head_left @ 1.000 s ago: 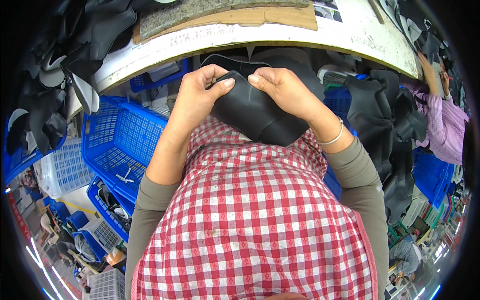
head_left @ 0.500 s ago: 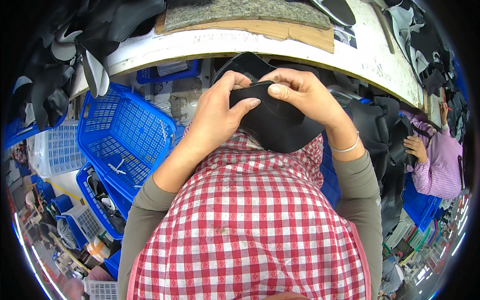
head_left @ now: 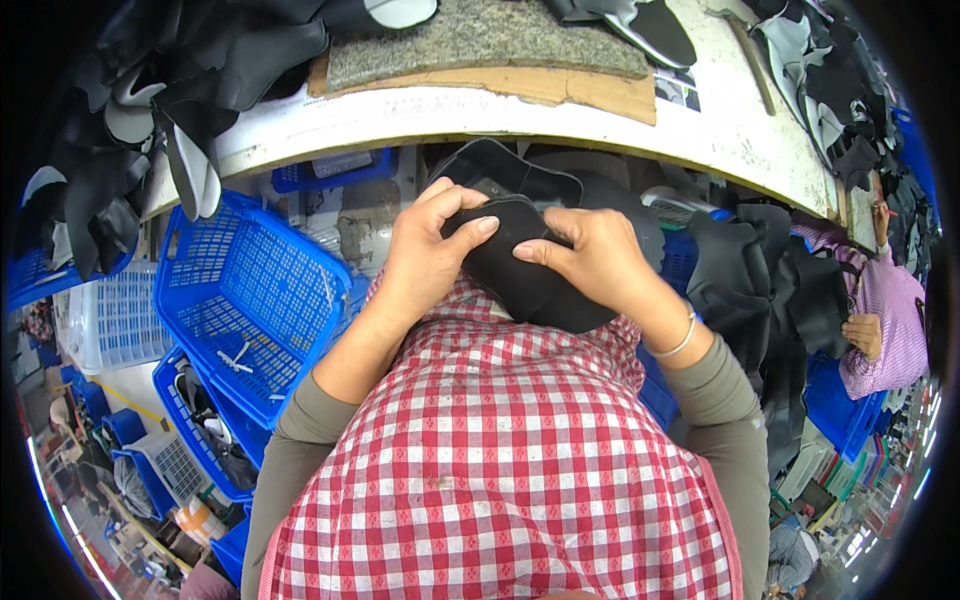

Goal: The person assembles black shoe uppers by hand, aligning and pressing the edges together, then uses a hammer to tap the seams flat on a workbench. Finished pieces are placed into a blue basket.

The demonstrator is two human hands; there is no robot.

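Note:
A black leather shoe upper (head_left: 515,255) hangs between my two hands, over my lap in front of the checked apron. My left hand (head_left: 430,235) pinches its upper left edge, thumb on the near face and fingers behind. My right hand (head_left: 600,255) grips the right side, the thumb pressed flat on the black surface and the fingers curled behind it. Beyond the edge that I hold, another curved part of the black piece stands up. The fingertips behind the material are hidden.
Across the far side runs a white worktable (head_left: 720,140) with a stone slab (head_left: 480,45) on cardboard. Black pieces are heaped at its left end (head_left: 200,60). Blue baskets (head_left: 270,290) stand at left. Black pieces (head_left: 740,270) hang at right, near a co-worker's hand (head_left: 862,335).
The shoe upper has turned and dropped slightly in my hands. My right hand has moved down and a little right, its thumb now lower on the piece. The co-worker's hand has shifted right and down.

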